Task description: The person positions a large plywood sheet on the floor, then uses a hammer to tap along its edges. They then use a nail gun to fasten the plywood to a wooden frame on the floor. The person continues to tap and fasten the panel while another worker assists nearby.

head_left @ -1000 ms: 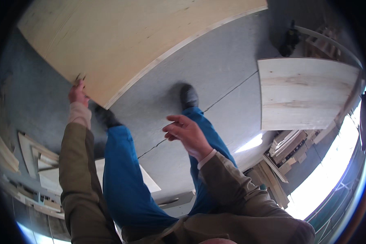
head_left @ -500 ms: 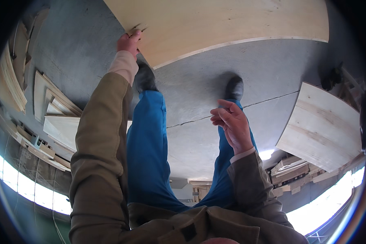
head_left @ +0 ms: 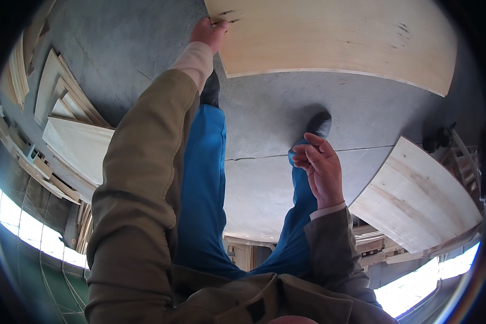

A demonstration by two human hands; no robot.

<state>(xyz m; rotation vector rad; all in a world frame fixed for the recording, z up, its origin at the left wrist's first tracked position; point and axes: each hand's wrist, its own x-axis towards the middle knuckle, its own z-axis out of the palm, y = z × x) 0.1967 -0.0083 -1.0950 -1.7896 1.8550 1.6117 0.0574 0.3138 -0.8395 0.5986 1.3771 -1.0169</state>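
A large pale plywood sheet point(head_left: 329, 40) lies across the grey floor at the top of the head view. My left hand point(head_left: 208, 29) reaches far forward and grips the sheet's near left corner, the fingers closed over its edge. My right hand point(head_left: 321, 167) hangs in the air above my right shoe point(head_left: 318, 124), fingers loosely curled and holding nothing. My legs in blue trousers stand below, with the left shoe point(head_left: 210, 92) close to the sheet's edge.
A second pale board point(head_left: 416, 197) lies on the floor at the right. Stacks of boards and wooden frames point(head_left: 65, 113) lean at the left. More timber and a dark object point(head_left: 437, 140) sit at the right. Bright windows run along the lower edges.
The view has swung so the big sheet now sits at top centre-right. My left hand has stayed at the sheet's corner, and my right hand has stayed raised and empty.
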